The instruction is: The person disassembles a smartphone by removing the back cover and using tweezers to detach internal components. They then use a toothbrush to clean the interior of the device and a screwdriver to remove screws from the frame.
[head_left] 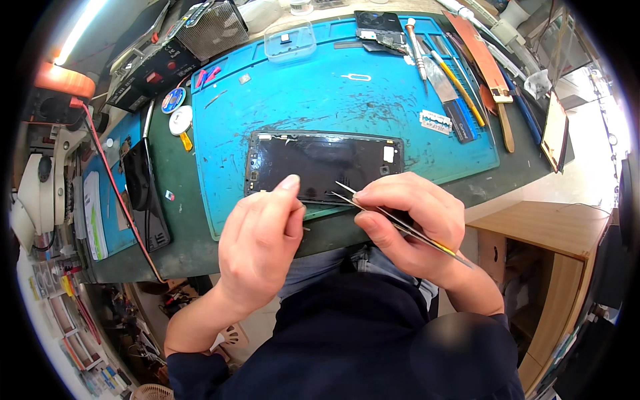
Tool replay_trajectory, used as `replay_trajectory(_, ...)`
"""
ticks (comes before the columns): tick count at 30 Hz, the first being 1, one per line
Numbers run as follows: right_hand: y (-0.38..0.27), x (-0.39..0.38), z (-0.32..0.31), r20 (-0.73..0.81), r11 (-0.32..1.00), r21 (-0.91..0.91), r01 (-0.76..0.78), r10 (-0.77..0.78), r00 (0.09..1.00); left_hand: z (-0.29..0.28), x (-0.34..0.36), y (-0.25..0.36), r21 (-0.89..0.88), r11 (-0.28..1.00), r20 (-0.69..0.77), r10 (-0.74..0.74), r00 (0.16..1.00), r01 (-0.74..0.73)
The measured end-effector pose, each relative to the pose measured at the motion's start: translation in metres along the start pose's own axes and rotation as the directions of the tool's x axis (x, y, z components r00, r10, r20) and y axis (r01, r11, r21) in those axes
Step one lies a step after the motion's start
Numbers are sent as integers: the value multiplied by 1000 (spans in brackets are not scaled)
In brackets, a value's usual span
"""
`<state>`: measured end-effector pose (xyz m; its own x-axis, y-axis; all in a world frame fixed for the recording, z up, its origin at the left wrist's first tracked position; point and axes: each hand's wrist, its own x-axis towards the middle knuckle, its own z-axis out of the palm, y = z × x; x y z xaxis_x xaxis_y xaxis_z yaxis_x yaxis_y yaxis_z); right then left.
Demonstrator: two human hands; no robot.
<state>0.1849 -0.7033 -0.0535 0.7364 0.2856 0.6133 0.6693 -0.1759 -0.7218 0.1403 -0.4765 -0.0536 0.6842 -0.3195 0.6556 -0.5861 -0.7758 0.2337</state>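
Observation:
A dark phone frame (313,160) lies face-flat on the blue mat (287,93). My left hand (260,247) is at its lower left edge, fingers curled together; what they hold, if anything, is hidden, though a small thin piece shows beside the little gap below them. My right hand (413,227) grips metal tweezers (427,239), their two tips apart just over the lower edge of the frame, right of my left fingertips.
Top back: a clear box (297,41), phone parts (380,33). Right: screwdriver (417,50), razor blade (437,122), assorted tools (480,53). Left: solder wick spools (180,120), black equipment (137,77), red cable (113,173). A wooden cabinet (533,227) stands at lower right.

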Motion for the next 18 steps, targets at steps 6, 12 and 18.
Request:
replay_trajectory(6, -1, 2, -1, 39, 1000, -21, 18, -18, 999, -18, -15, -4, -294, 913, 114, -259, 959, 282)
replay_trajectory(12, 0, 2, -2, 75, 999, -36, 26, -23, 997, -59, -36, -4, -457, 725, 197, -483, 853, 516)
replay_trajectory(18, -20, 13, 16, 229, 964, -219, 151, -99, 968, -76, -32, -6, -607, 564, 226, -553, 802, 560)
